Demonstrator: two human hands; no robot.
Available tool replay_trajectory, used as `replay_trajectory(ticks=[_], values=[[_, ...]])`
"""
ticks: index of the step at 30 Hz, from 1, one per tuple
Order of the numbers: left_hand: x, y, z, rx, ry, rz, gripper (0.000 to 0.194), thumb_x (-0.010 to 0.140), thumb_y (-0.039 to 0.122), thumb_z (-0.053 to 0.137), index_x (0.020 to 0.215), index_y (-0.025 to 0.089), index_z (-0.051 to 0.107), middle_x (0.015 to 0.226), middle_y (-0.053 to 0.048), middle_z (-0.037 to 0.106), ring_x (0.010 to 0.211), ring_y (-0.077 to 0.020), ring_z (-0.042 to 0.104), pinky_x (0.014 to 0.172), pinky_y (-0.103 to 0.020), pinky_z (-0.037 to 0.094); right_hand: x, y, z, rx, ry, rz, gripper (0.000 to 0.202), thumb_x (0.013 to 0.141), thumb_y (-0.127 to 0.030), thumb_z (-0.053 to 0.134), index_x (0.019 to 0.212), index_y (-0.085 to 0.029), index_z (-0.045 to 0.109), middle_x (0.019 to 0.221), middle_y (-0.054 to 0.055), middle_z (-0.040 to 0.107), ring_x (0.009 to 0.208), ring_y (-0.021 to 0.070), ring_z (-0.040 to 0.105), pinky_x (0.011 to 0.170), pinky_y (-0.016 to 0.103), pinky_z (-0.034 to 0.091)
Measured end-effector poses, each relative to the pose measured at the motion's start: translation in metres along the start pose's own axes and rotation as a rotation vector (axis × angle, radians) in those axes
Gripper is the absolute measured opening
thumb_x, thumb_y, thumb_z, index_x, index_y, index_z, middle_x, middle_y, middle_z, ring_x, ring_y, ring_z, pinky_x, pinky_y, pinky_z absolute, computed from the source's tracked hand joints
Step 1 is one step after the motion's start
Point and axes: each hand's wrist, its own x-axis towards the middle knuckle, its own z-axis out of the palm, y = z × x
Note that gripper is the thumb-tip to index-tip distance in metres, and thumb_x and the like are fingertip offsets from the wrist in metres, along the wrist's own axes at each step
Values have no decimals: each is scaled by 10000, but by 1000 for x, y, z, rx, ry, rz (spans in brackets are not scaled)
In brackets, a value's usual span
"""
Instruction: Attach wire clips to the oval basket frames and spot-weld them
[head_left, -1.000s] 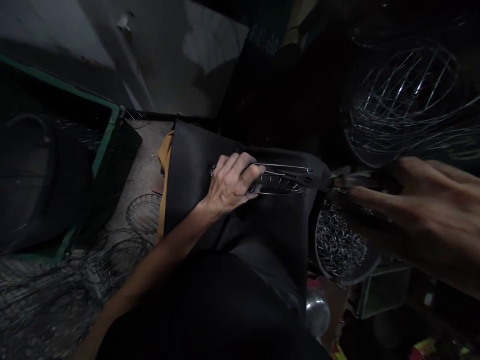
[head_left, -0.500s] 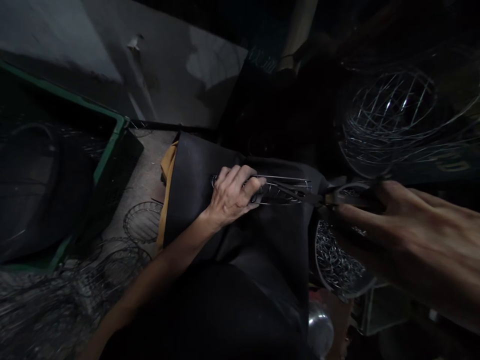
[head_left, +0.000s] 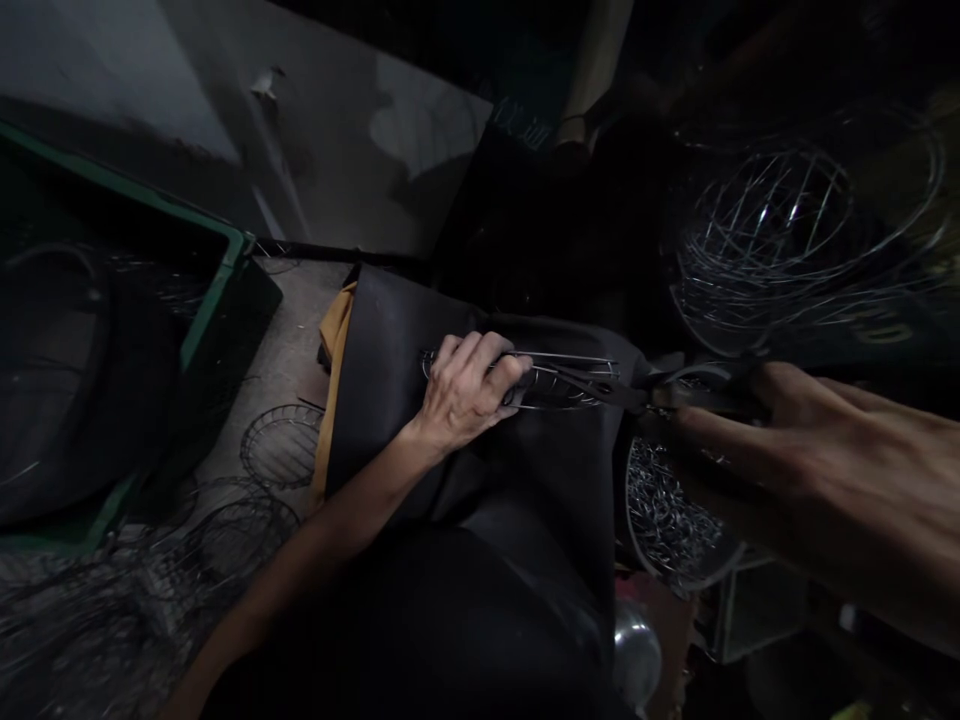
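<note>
On my lap, over a dark apron (head_left: 517,490), lies a small wire frame (head_left: 574,358) of thin shiny rods. My left hand (head_left: 469,385) is closed around its left part and hides much of it. From the right, my right hand (head_left: 795,440) grips the handles of long-nosed pliers (head_left: 634,398). The pliers' jaws reach in among the rods at the frame's right part; I cannot tell whether they pinch a wire. Below the pliers stands a round container (head_left: 634,520) full of short bent metal pieces (head_left: 671,510).
A green crate (head_left: 217,290) with a dark tub (head_left: 52,380) stands at left. Wire baskets (head_left: 281,445) and tangled wire (head_left: 135,620) cover the floor there. Coiled wire (head_left: 780,230) sits at upper right. A shiny metal bowl (head_left: 636,655) lies low, right of my lap.
The view has shifted very slightly. Both hands keep nearly the same place, with the pliers still among the rods of the wire frame.
</note>
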Motion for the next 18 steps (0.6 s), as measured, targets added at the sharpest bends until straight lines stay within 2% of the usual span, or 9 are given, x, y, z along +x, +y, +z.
replay_trajectory(ticks=[3,6,9,12,15,18], values=[[-1,0,2,16,14,-3,225,827,343,541,985,186,509,915,-68,599,769,-194,546,679,-328,373,1,0,1,-89,51,-66,532,868,-572,138,970,-322,597,680,13,361,441,106,371,351,195,202],[0,2,3,36,38,-1,192,839,335,522,966,190,526,892,-64,603,748,-186,541,672,-320,359,5,-1,0,-102,110,-114,578,875,-571,118,931,-268,607,688,19,397,382,77,378,308,169,194],[1,3,3,49,60,7,180,840,342,527,947,199,539,877,-57,610,730,-178,536,667,-314,348,6,-3,1,-85,141,-139,581,881,-578,131,995,-262,605,672,9,405,359,69,380,304,167,217],[1,4,4,53,93,-1,188,823,350,554,929,195,549,865,-58,615,716,-177,532,658,-312,344,4,-2,8,-91,155,-133,551,881,-587,179,1037,-259,594,685,11,415,416,99,436,333,184,256],[0,4,5,39,92,0,197,811,332,571,948,191,554,878,-65,616,725,-183,531,656,-314,344,0,-2,20,-73,152,-88,490,876,-575,257,995,-251,604,753,35,465,533,137,514,405,218,331],[-2,4,5,32,95,-10,213,815,353,567,954,193,559,894,-70,612,737,-190,528,662,-322,346,-2,-7,27,-47,154,-39,456,870,-558,303,955,-244,623,793,49,497,592,146,528,442,225,342]])
